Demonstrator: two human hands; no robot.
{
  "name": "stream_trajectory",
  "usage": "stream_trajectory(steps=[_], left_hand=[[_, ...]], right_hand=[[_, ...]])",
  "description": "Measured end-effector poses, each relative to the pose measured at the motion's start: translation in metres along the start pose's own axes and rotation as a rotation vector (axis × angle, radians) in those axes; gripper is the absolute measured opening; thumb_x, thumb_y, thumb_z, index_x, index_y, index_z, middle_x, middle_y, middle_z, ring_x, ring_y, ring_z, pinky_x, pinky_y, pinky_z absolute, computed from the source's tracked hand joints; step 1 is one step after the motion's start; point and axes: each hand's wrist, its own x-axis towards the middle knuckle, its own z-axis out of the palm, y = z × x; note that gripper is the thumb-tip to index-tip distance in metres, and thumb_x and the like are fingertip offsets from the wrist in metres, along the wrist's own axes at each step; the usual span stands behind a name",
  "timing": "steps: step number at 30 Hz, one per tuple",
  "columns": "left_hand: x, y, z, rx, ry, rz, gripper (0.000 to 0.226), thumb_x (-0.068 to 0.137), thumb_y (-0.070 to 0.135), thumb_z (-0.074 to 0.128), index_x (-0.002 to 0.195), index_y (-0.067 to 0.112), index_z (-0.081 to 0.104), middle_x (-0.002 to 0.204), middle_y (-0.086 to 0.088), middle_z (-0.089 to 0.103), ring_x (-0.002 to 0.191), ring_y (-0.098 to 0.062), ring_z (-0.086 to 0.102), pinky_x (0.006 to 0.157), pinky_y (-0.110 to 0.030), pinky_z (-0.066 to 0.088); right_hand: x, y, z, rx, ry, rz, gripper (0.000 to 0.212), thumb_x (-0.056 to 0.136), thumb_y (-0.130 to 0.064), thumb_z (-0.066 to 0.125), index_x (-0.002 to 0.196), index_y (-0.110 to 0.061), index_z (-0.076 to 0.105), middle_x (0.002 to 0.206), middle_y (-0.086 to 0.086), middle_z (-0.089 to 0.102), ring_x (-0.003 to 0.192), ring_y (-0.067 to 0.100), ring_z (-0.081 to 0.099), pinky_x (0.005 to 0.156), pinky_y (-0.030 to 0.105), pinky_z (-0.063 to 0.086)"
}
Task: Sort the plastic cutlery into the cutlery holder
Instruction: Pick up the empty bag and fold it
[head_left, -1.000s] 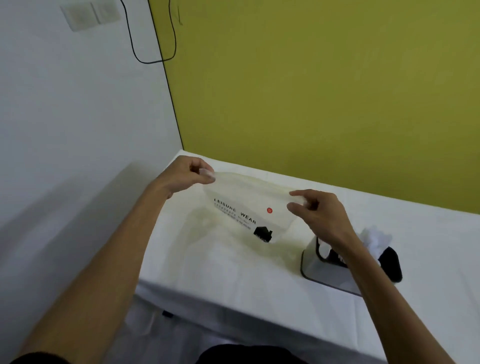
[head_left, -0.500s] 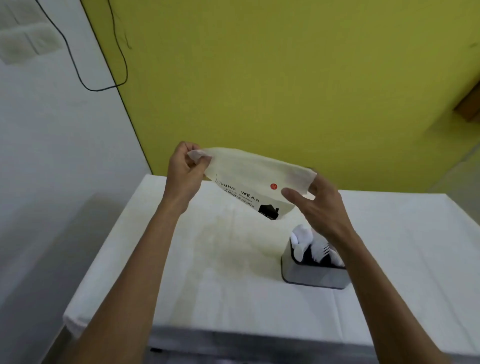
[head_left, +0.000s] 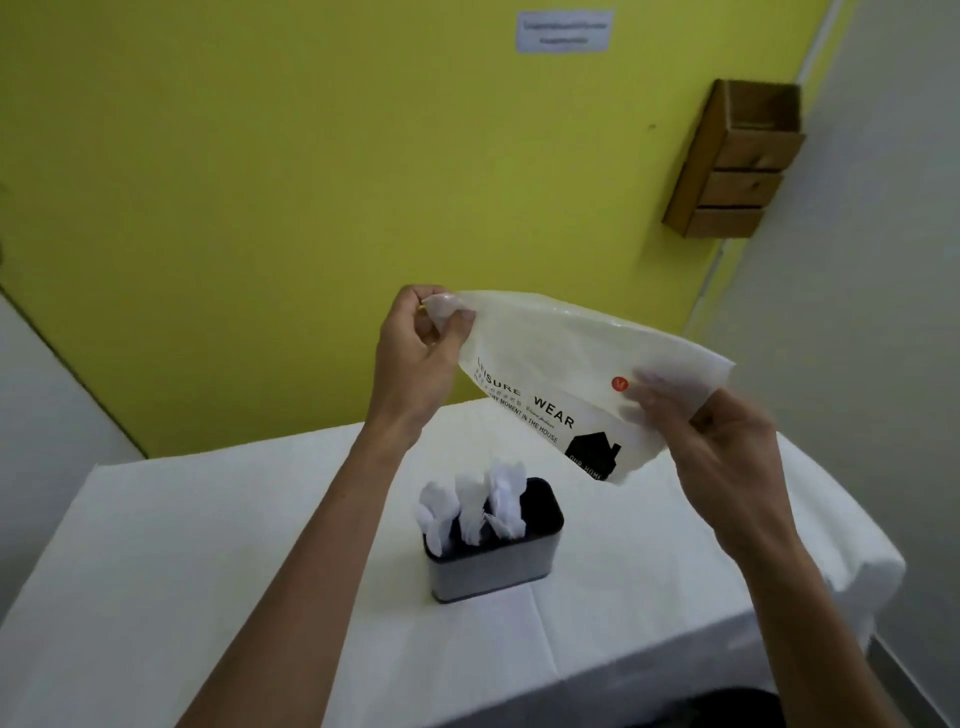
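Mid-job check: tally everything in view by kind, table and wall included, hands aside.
bag: 1
holder: 1
table: 1
wooden wall box: 1
wall sign: 1
white cutlery in the holder: several pieces, too blurred to count
Total: 5, cutlery aside

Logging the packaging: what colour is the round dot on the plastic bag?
Red, the dot on the plastic bag, clearest in head view.
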Motion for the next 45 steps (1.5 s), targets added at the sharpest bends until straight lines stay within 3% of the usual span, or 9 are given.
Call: stream_trajectory(steps=[8, 16, 20, 24, 28, 32, 39, 42, 45], left_hand=[[-0.049, -0.011, 0.190, 0.163, -0.298, -0.095, 0.033, 0.094, 0.036, 0.065, 0.119, 0.022, 0.049, 0.090, 0.005, 0.058, 0.086, -0.020, 0.055, 0.075, -0.030, 0.042], [-0.173, -0.057, 0.306, 0.258, -0.619, -0.303, 0.085, 0.096, 0.036, 0.063, 0.158, 0.034, 0.005, 0.162, -0.006, 0.029, 0.148, -0.019, 0.032, 0.114, -0.034, 0.032], [-0.257, -0.091, 0.350, 0.351, -0.826, -0.325, 0.063, 0.095, 0.022, 0.061, 0.153, 0.021, 0.036, 0.155, 0.001, 0.042, 0.143, -0.015, 0.038, 0.110, -0.020, 0.027], [-0.319, -0.135, 0.383, 0.449, -1.144, -0.339, 0.046, 0.092, 0.019, 0.057, 0.138, 0.026, 0.055, 0.139, 0.003, 0.059, 0.120, -0.016, 0.060, 0.104, -0.023, 0.040], [-0.365, -0.177, 0.408, 0.544, -1.340, -0.442, 0.043, 0.097, 0.010, 0.048, 0.136, 0.023, 0.061, 0.134, -0.004, 0.065, 0.120, -0.023, 0.061, 0.093, -0.014, 0.041], [-0.399, -0.217, 0.429, 0.604, -1.400, -0.559, 0.046, 0.096, 0.004, 0.043, 0.135, 0.019, 0.063, 0.137, -0.014, 0.062, 0.127, -0.037, 0.055, 0.102, -0.036, 0.048], [-0.430, -0.288, 0.448, 0.726, -1.382, -0.606, 0.043, 0.101, 0.005, 0.046, 0.142, 0.014, 0.055, 0.147, -0.011, 0.054, 0.134, -0.028, 0.050, 0.107, -0.033, 0.044], [-0.433, -0.301, 0.451, 0.732, -1.357, -0.611, 0.039, 0.102, 0.010, 0.048, 0.139, 0.018, 0.060, 0.137, -0.011, 0.061, 0.125, -0.027, 0.058, 0.092, -0.029, 0.048], [-0.431, -0.298, 0.448, 0.728, -1.316, -0.644, 0.042, 0.099, 0.006, 0.048, 0.138, 0.015, 0.060, 0.142, -0.009, 0.058, 0.132, -0.024, 0.053, 0.107, -0.026, 0.041]], right_hand=[[-0.046, 0.034, -0.147, -0.080, 0.221, 0.136, 0.016, 0.094, -0.018, 0.068, 0.099, -0.031, 0.076, 0.095, -0.005, 0.078, 0.085, 0.016, 0.076, 0.078, 0.048, 0.058], [-0.128, 0.093, -0.255, -0.312, 0.374, 0.387, 0.019, 0.084, -0.041, 0.071, 0.102, -0.043, 0.073, 0.081, -0.006, 0.076, 0.078, 0.020, 0.074, 0.074, 0.049, 0.060], [-0.171, 0.127, -0.294, -0.426, 0.450, 0.529, 0.012, 0.088, -0.017, 0.073, 0.081, -0.025, 0.069, 0.054, -0.016, 0.059, 0.053, -0.009, 0.057, 0.051, 0.007, 0.042], [-0.196, 0.180, -0.308, -0.515, 0.442, 0.724, 0.035, 0.089, -0.023, 0.071, 0.066, -0.030, 0.046, 0.058, -0.010, 0.049, 0.054, 0.008, 0.051, 0.049, 0.021, 0.033], [-0.223, 0.243, -0.317, -0.531, 0.381, 0.876, 0.008, 0.093, -0.026, 0.066, 0.093, -0.022, 0.059, 0.070, -0.004, 0.057, 0.061, 0.011, 0.054, 0.053, 0.023, 0.037], [-0.239, 0.310, -0.325, -0.612, 0.361, 1.003, 0.017, 0.092, -0.029, 0.064, 0.088, -0.015, 0.055, 0.070, 0.001, 0.055, 0.064, 0.017, 0.053, 0.051, 0.027, 0.033], [-0.258, 0.404, -0.335, -0.536, 0.256, 1.192, 0.022, 0.092, -0.028, 0.060, 0.100, -0.008, 0.055, 0.079, 0.005, 0.051, 0.070, 0.024, 0.049, 0.064, 0.035, 0.040], [-0.262, 0.417, -0.336, -0.509, 0.256, 1.213, 0.046, 0.095, -0.027, 0.061, 0.135, -0.007, 0.052, 0.111, 0.016, 0.063, 0.100, 0.031, 0.061, 0.082, 0.038, 0.050], [-0.258, 0.406, -0.328, -0.483, 0.238, 1.195, 0.051, 0.095, -0.017, 0.062, 0.143, -0.011, 0.048, 0.133, 0.013, 0.060, 0.118, 0.030, 0.060, 0.096, 0.035, 0.048]])
